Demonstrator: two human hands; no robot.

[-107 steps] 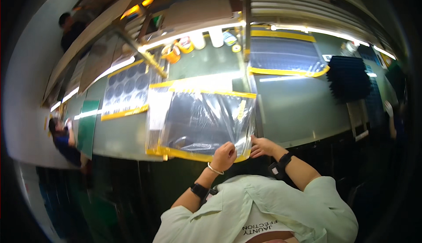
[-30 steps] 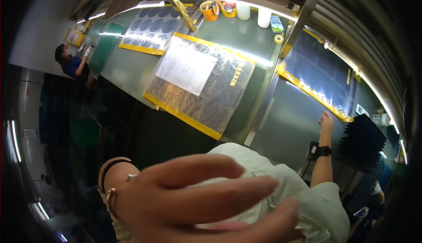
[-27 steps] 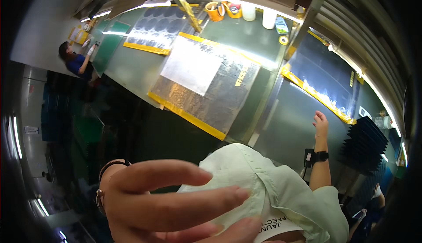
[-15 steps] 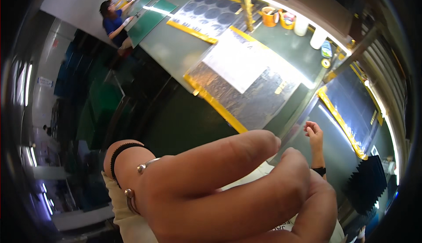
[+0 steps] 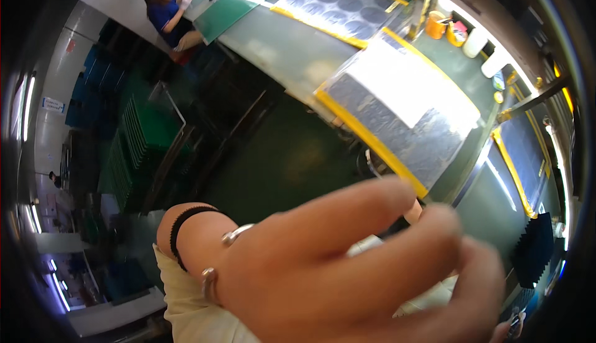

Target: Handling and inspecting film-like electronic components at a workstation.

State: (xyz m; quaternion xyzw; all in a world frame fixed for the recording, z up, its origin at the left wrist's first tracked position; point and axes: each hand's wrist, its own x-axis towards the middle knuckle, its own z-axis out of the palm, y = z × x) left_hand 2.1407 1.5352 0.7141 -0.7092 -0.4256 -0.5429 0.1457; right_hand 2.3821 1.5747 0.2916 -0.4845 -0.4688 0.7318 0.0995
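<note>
Wears a black band and a silver bangle at the left wrist, plus a pale short-sleeved shirt.

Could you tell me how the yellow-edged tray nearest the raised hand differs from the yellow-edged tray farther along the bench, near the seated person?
The near tray has a speckled grey surface, while the far tray shows rows of dark round discs. The near tray is half covered by a glaring white sheet; the far tray lies uncovered. The near tray appears larger in view. Both lie flat on the green bench and have yellow borders. The left hand is close to the lens, empty and blurred.
</note>
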